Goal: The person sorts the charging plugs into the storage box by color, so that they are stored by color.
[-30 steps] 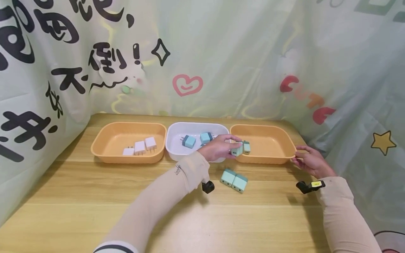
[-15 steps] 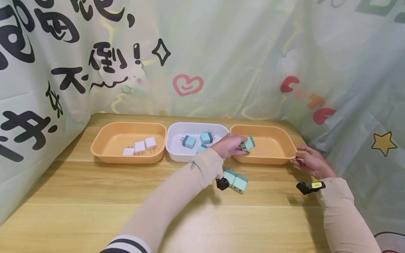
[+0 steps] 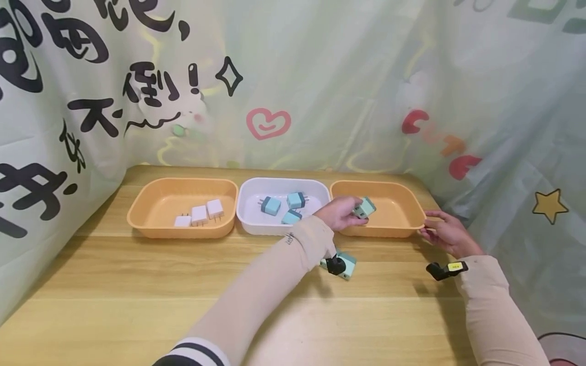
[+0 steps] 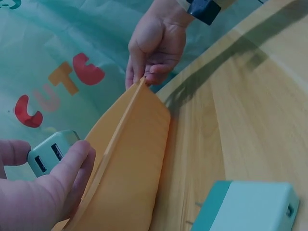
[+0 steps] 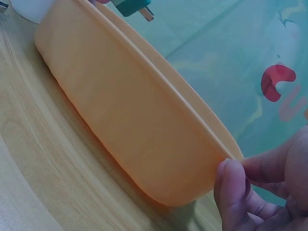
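Note:
My left hand [image 3: 341,212] holds a teal plug charger [image 3: 364,208] between thumb and fingers, over the left part of the right-hand orange tray [image 3: 396,208]. Two USB slots show on this charger's face in the left wrist view, and its metal prongs [image 5: 149,15] stick out in the right wrist view. At the tray's right end, my right hand [image 3: 450,235] pinches the rim with thumb and fingers. On the table in front, more teal chargers [image 3: 350,265] lie partly hidden behind the left wrist camera; one charger [image 4: 252,207] appears large in the left wrist view.
A white tray [image 3: 247,216] stands in the middle with several blue chargers [image 3: 271,206] in it. To its left, an orange tray [image 3: 155,203] holds several white chargers [image 3: 214,208]. A printed curtain [image 3: 320,101] hangs behind the wooden table [image 3: 137,284].
My left hand has moved right with the teal charger, from the right tray's left edge to over its inside, and the charger has turned. The right hand stays on the rim.

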The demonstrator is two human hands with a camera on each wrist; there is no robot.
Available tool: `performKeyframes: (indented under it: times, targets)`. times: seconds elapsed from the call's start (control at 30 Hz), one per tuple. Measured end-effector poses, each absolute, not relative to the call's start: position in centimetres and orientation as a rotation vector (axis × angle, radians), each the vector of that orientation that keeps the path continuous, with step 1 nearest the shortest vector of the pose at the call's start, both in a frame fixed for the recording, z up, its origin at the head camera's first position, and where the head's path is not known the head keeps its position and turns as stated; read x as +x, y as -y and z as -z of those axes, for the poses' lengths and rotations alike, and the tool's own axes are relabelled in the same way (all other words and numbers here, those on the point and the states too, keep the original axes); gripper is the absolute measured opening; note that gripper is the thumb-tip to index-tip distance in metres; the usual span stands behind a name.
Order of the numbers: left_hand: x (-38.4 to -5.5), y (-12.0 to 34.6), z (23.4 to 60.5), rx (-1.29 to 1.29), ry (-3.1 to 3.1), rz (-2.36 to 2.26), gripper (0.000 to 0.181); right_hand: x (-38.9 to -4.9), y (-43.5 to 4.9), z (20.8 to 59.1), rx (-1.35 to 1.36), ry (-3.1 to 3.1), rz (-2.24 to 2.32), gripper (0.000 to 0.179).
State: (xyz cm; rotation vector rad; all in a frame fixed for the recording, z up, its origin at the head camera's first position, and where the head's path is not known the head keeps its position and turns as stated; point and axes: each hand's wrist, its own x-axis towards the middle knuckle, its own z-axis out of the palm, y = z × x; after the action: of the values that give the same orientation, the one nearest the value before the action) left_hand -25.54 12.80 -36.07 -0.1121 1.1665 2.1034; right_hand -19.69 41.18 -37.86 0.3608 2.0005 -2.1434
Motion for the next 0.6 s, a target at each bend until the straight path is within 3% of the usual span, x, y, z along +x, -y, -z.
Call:
performKeyframes:
  times: [0.6]
  targets:
    - [-26.4,-14.5,37.2,-0.266,-1.137,-2.168,0.037,-19.5,-40.9,37.7,0.366,-1.996,2.158,0.024]
